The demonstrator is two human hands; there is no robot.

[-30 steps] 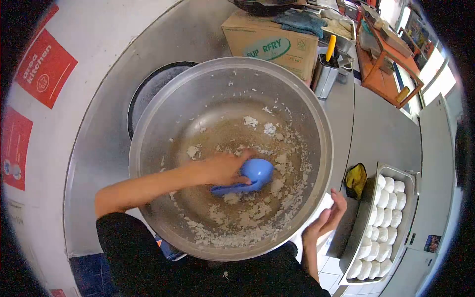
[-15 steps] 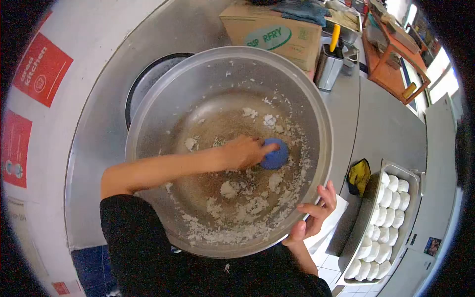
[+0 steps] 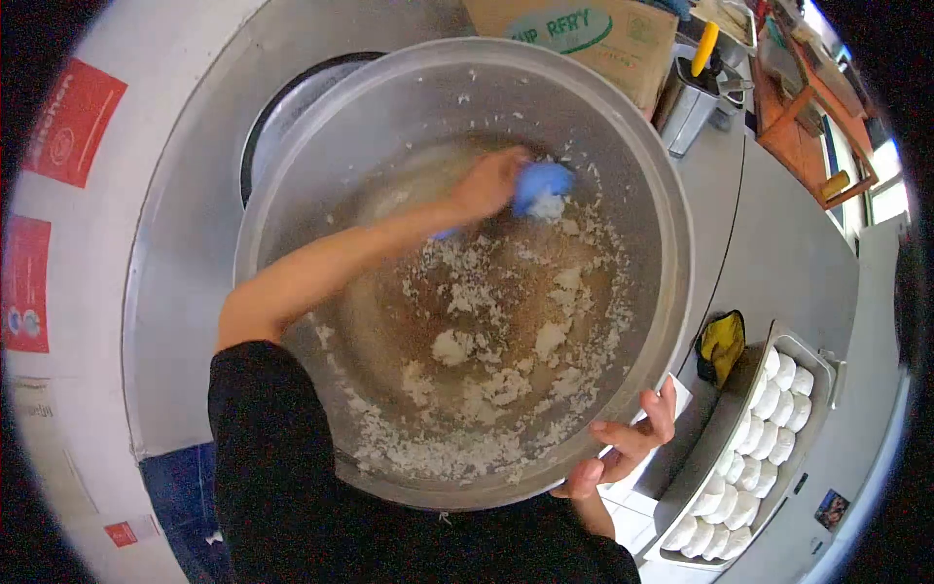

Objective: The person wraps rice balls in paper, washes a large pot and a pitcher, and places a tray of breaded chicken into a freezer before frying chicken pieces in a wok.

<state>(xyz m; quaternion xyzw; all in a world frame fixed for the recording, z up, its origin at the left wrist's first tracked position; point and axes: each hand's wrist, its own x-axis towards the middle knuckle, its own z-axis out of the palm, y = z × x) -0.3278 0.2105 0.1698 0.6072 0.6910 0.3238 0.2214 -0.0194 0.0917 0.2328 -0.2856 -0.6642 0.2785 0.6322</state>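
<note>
A large, wide metal basin (image 3: pixel 457 60) fills the middle of the view. White clumps and loose grains that look like cooked rice (image 3: pixel 467 292) lie scattered across its bottom and near wall. My left hand (image 3: pixel 491 185) reaches into the far part of the basin, closed around a blue rice paddle (image 3: pixel 545 180). The paddle's rounded head shows past my fingers with a white clump of rice at its edge; both are blurred by motion. My right hand (image 3: pixel 632 443) grips the basin's near right rim, thumb and fingers bent around it.
A cardboard box (image 3: pixel 593 39) and a metal container with a yellow-handled tool (image 3: pixel 689 107) stand behind the basin. At the right are a deep tray of white dough pieces (image 3: pixel 822 375) and a yellow-and-black cloth item (image 3: pixel 722 343). A dark-rimmed round pan (image 3: pixel 258 146) sits beside the basin at left.
My left hand has swept the paddle toward the far side of the basin, uncovering rice in the middle. My right hand stays on the rim. The whole view has shifted slightly.
</note>
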